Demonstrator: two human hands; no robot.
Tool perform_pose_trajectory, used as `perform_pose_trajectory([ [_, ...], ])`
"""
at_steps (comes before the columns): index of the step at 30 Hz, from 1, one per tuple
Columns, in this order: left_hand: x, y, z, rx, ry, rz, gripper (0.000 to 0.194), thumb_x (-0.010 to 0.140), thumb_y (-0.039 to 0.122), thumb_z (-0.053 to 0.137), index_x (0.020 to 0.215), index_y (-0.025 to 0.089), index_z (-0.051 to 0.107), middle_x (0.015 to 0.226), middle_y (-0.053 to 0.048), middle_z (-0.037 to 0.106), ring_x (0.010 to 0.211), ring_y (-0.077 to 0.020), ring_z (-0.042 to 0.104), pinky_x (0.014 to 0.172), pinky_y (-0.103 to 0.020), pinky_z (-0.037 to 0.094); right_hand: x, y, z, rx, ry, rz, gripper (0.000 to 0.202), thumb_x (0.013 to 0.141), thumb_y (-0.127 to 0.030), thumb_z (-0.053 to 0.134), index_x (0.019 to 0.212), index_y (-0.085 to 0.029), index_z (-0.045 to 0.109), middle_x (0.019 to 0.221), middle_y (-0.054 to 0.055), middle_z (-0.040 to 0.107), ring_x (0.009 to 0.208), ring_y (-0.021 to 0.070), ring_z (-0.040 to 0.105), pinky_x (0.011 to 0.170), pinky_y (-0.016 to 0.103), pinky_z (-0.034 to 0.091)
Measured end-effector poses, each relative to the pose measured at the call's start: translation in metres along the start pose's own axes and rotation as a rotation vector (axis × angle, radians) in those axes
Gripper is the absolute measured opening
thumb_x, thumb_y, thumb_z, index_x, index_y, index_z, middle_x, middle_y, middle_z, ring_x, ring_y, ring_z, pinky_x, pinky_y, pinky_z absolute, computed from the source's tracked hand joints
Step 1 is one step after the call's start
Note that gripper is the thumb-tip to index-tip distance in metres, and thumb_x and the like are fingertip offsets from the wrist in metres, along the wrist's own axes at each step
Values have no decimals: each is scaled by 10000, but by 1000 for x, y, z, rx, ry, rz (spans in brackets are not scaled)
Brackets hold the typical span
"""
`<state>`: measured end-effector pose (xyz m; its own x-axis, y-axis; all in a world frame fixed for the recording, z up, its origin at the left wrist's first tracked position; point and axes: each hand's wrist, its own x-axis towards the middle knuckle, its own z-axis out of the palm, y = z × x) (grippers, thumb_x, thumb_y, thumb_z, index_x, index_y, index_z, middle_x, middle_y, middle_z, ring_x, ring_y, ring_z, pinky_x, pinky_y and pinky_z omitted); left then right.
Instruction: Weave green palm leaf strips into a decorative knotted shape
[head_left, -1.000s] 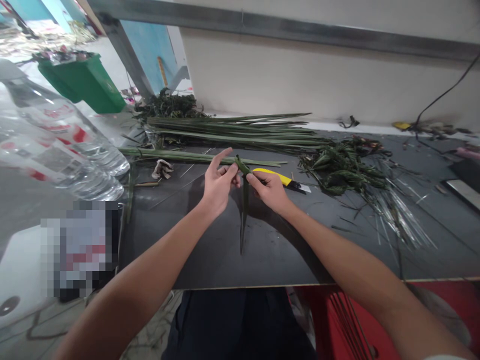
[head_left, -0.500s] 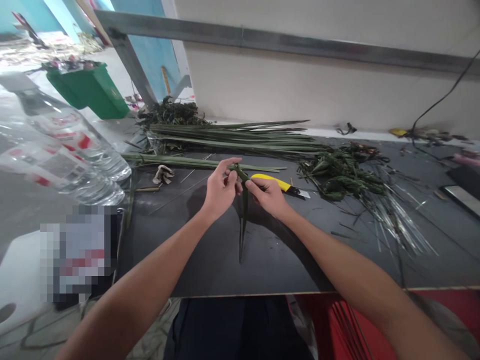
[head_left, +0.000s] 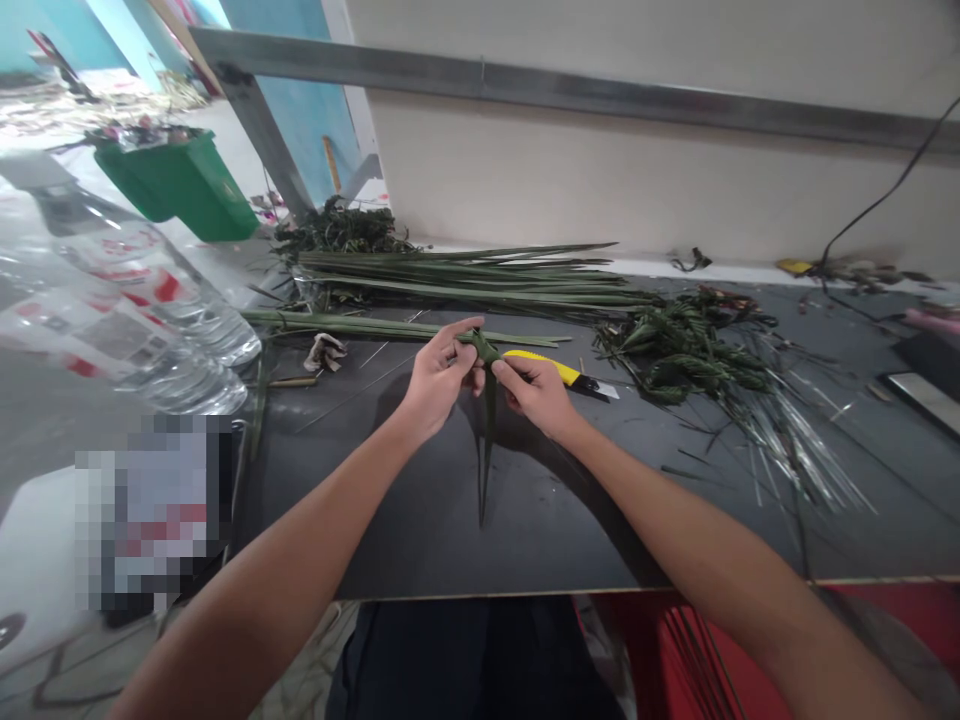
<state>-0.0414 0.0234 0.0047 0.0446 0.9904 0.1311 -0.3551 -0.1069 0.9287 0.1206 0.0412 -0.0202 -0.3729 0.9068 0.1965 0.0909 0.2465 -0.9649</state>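
Between my two hands is a folded green leaf strip (head_left: pixel 490 400), its long narrow tail hanging down over the dark table (head_left: pixel 420 530). My left hand (head_left: pixel 442 372) pinches the folded upper part, the index finger stretched out above it. My right hand (head_left: pixel 534 388) grips the strip from the other side between thumb and fingers. Just behind my right hand lies a yellow box cutter (head_left: pixel 551 364) with its blade bare and pointing right. Further back, a bundle of long green leaf strips (head_left: pixel 465 280) lies across the table.
A heap of woven green leaf pieces with wires (head_left: pixel 682 345) lies to the right. Two water bottles (head_left: pixel 180 290) stand at the left. A phone (head_left: pixel 926 390) rests at the right edge. A green bin (head_left: pixel 180 185) is on the floor beyond, and a metal rail (head_left: pixel 480 80) crosses the wall.
The folded part of the leaf strip has turned slightly, so more of its broad green face shows between my fingers. Both hands stay in nearly the same place.
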Motion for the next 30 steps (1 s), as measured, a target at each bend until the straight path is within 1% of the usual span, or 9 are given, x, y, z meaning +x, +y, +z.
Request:
perform_pose_trajectory([
  [3, -2, -1, 2, -23, 21, -61, 505, 831, 224, 761, 1301, 189, 582, 690, 44, 585, 481, -84, 547, 459, -228, 441, 1, 2, 0, 16, 33, 13, 466, 909, -634, 591, 695, -221, 579, 520, -51, 410, 455, 105, 372, 455, 259, 284],
  [5, -2, -5, 4, 18, 54, -59, 475, 837, 184, 732, 1283, 174, 567, 690, 45, 591, 462, -84, 546, 443, -227, 441, 1, 3, 1, 31, 52, 18, 459, 906, -624, 601, 688, -222, 566, 526, -50, 411, 454, 105, 373, 452, 261, 287],
  [9, -4, -15, 6, 254, 113, 36, 321, 832, 148, 711, 1140, 170, 620, 609, 74, 547, 420, -95, 565, 413, -220, 444, 1, 2, 2, 31, 79, 42, 510, 886, -648, 608, 625, -227, 489, 519, -49, 395, 446, 103, 371, 444, 264, 292],
  [11, -6, -16, 7, 357, 149, 80, 309, 816, 134, 728, 1113, 176, 654, 588, 81, 538, 418, -99, 584, 414, -214, 446, 1, 1, 2, 25, 91, 50, 528, 876, -663, 610, 613, -228, 467, 514, -51, 386, 445, 102, 367, 438, 263, 289],
  [14, -9, -17, 9, 416, 165, 108, 332, 804, 96, 731, 1125, 169, 692, 571, 72, 567, 419, -97, 595, 421, -208, 440, 2, 0, 2, 44, 109, 61, 529, 862, -672, 619, 614, -227, 476, 512, -54, 372, 442, 97, 359, 425, 257, 278],
  [17, -11, -18, 11, 410, 117, 86, 433, 806, 63, 715, 1228, 155, 691, 551, 63, 590, 404, -93, 577, 420, -212, 440, 3, 0, 3, 115, 139, 108, 516, 834, -671, 652, 629, -222, 499, 526, -59, 377, 424, 84, 334, 401, 255, 259],
  [22, -13, -21, 11, 403, 0, 7, 647, 836, 62, 673, 1464, 161, 550, 591, 59, 594, 427, -108, 596, 429, -222, 484, 5, 0, 4, 256, 170, 149, 511, 783, -663, 714, 641, -218, 506, 528, -71, 374, 397, 64, 301, 373, 248, 235],
  [27, -12, -15, 10, 384, -115, -30, 700, 839, 61, 668, 1509, 183, 503, 617, 58, 572, 429, -111, 603, 416, -218, 491, 4, -7, 2, 367, 180, 186, 492, 746, -630, 762, 643, -211, 525, 515, -82, 388, 348, 46, 280, 334, 240, 173],
  [30, -12, -14, 10, 361, -142, -51, 736, 842, 68, 669, 1537, 191, 461, 640, 64, 546, 439, -113, 612, 415, -217, 504, 4, -9, 1, 407, 182, 210, 506, 714, -633, 787, 636, -206, 527, 508, -86, 400, 327, 40, 286, 317, 236, 156],
])
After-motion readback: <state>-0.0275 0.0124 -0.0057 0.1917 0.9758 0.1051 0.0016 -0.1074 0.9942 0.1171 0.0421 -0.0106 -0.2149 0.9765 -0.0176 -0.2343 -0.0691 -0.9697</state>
